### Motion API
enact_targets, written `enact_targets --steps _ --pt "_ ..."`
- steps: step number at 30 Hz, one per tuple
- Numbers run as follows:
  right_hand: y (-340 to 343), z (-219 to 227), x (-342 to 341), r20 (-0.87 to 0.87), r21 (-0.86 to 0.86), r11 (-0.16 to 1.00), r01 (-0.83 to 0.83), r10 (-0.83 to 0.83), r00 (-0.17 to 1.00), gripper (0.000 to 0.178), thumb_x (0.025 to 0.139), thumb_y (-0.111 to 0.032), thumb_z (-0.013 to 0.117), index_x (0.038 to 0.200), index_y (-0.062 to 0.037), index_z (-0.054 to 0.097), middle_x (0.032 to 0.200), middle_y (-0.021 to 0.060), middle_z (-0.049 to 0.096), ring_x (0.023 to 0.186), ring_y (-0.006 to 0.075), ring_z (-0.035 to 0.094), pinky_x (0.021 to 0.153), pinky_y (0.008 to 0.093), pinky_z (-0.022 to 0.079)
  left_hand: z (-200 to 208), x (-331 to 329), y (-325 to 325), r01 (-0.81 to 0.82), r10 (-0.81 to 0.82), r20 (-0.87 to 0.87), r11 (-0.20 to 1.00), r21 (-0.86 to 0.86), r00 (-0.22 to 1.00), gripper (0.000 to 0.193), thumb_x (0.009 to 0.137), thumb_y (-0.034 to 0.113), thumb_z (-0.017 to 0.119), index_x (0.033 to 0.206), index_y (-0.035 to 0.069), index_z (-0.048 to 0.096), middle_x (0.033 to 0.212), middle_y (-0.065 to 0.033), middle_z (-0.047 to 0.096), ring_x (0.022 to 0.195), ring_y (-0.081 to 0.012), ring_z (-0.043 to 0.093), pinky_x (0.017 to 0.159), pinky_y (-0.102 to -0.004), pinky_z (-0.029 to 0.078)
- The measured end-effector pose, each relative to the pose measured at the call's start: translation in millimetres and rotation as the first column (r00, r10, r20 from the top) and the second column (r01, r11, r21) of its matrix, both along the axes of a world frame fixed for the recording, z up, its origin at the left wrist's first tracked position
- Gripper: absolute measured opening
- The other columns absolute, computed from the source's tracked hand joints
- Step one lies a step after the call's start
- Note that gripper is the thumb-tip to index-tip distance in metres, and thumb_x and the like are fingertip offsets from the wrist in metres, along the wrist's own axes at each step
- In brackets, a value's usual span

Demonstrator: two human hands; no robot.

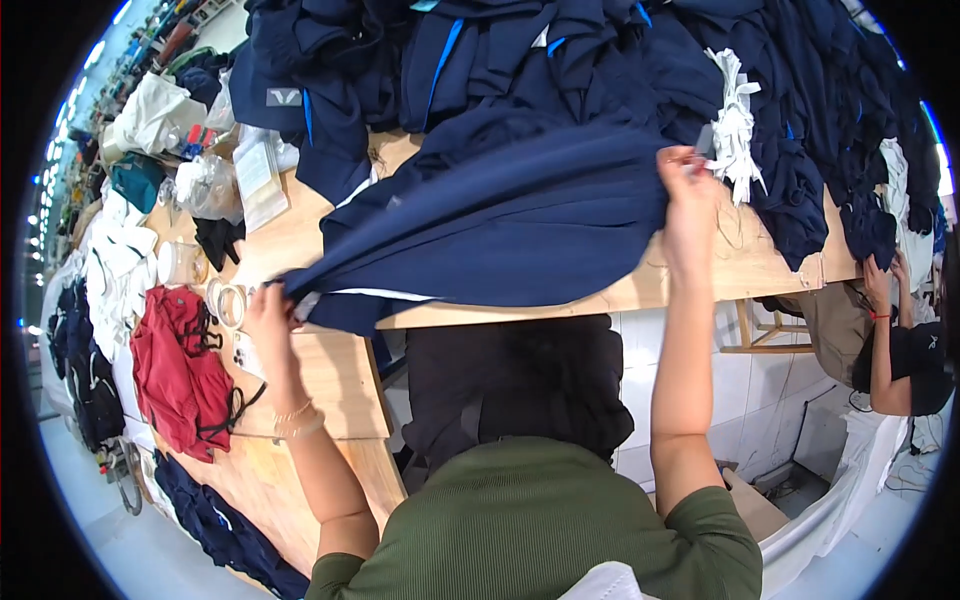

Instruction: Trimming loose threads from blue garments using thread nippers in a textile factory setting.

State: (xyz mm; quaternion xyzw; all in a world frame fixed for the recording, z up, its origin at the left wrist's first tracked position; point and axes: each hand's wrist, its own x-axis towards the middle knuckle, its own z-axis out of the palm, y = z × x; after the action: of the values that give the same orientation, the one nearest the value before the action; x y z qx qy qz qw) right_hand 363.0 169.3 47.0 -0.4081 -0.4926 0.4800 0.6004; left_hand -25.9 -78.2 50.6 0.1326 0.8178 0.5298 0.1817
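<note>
A navy garment with a white strip along part of its edge is stretched between my two hands over the wooden table. My left hand is closed on its gathered left end, beside a roll of tape. Up at the right, my right hand grips the other end. A small grey piece sticks up at my right fingertips; its kind cannot be made out. Just beyond that hand lies a bunch of white strips.
Navy garments are heaped along the table's far side. A red drawstring bag or garment, tape rolls and plastic bags lie to the left. Another person's hands are at navy cloth on the right. The wooden table has its near edge before me.
</note>
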Motion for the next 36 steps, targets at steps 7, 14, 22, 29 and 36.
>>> enact_targets --steps 7,14,22,29,36 --pt "-19 0 -40 -0.055 -0.199 0.975 -0.099 0.090 0.994 0.008 0.092 -0.010 0.064 0.088 -0.0037 0.063 0.077 -0.0067 0.055 0.071 0.0015 0.045 0.066 0.0190 0.036 -43 31 57 0.049 0.002 -0.209 0.970 0.237 0.978 0.017 0.094 0.014 0.058 0.105 0.001 0.058 0.095 -0.0070 0.061 0.079 -0.0099 0.057 0.067 -0.0239 0.049" --pt "-23 6 -45 -0.092 -0.219 0.970 -0.108 0.089 0.992 0.007 0.092 -0.010 0.064 0.089 -0.0039 0.062 0.076 -0.0072 0.054 0.068 0.0008 0.041 0.063 0.0178 0.033 17 162 107 0.768 -0.612 -0.486 0.595 0.236 0.624 0.016 0.082 -0.005 0.064 0.097 0.001 0.063 0.099 -0.0080 0.060 0.081 -0.0149 0.062 0.061 -0.0229 0.049" --pt "-30 11 -45 -0.203 -0.315 0.932 -0.181 0.120 0.972 0.005 0.090 -0.008 0.063 0.091 -0.0041 0.061 0.081 -0.0024 0.059 0.075 0.0046 0.052 0.071 0.0196 0.041 20 216 123 0.833 -0.711 -0.438 0.439 0.336 0.551 0.027 0.075 -0.007 0.073 0.099 -0.001 0.062 0.100 -0.0074 0.057 0.081 -0.0141 0.062 0.062 -0.0225 0.055" --pt "-35 7 -50 -0.405 -0.574 0.768 -0.284 0.036 0.914 0.003 0.089 -0.007 0.063 0.090 -0.0063 0.060 0.085 0.0033 0.064 0.076 0.0117 0.061 0.070 0.0254 0.051 21 219 127 0.808 -0.782 -0.240 0.497 0.317 0.575 0.026 0.078 -0.006 0.071 0.102 0.001 0.060 0.088 -0.0054 0.061 0.078 -0.0121 0.060 0.067 -0.0234 0.054" --pt "-39 16 -60 -0.332 -0.561 0.808 -0.179 -0.022 0.943 0.004 0.090 -0.007 0.060 0.093 -0.0053 0.059 0.085 0.0044 0.063 0.079 0.0127 0.062 0.068 0.0271 0.052 23 216 123 0.712 -0.795 -0.017 0.532 0.458 0.606 0.021 0.083 -0.010 0.065 0.100 -0.001 0.059 0.095 -0.0040 0.063 0.084 -0.0092 0.060 0.072 -0.0215 0.051"
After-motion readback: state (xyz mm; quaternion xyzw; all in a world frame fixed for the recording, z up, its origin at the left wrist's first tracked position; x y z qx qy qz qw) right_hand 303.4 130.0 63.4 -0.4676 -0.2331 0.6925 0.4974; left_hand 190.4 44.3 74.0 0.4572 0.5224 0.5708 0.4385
